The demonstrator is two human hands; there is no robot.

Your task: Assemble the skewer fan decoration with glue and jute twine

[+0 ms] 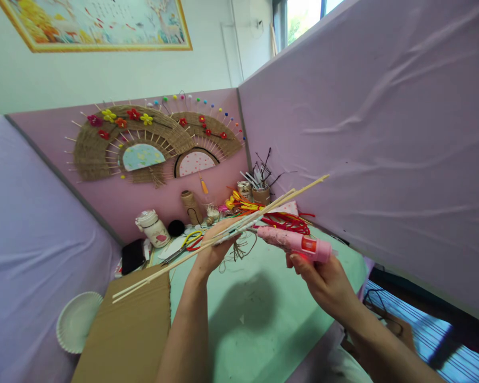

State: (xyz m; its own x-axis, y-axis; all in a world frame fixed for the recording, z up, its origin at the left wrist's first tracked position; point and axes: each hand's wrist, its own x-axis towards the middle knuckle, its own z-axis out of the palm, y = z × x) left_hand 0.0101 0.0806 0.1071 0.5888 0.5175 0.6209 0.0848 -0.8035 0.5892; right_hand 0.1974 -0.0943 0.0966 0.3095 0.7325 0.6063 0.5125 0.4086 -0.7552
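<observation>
My left hand (212,254) is raised above the table, its fingers closed around several thin wooden sticks (163,269). These slant from the lower left to the upper right, and a flat, pale patterned piece lies along their middle. Frayed twine (238,250) hangs just below. In my right hand (326,282) is a pink glue gun (281,239) with a red glowing spot near the grip. Its nozzle points left and reaches the sticks' middle beside my left fingers; I cannot tell whether it touches them.
Cardboard (131,324) and a white paper plate (77,319) lie at left. Behind are scissors (186,246), a white flask (154,229), a twine spool (190,206), red pipe cleaners (287,222) and a twig pot (261,194). Twine-woven fans (90,159) hang on the pink panel.
</observation>
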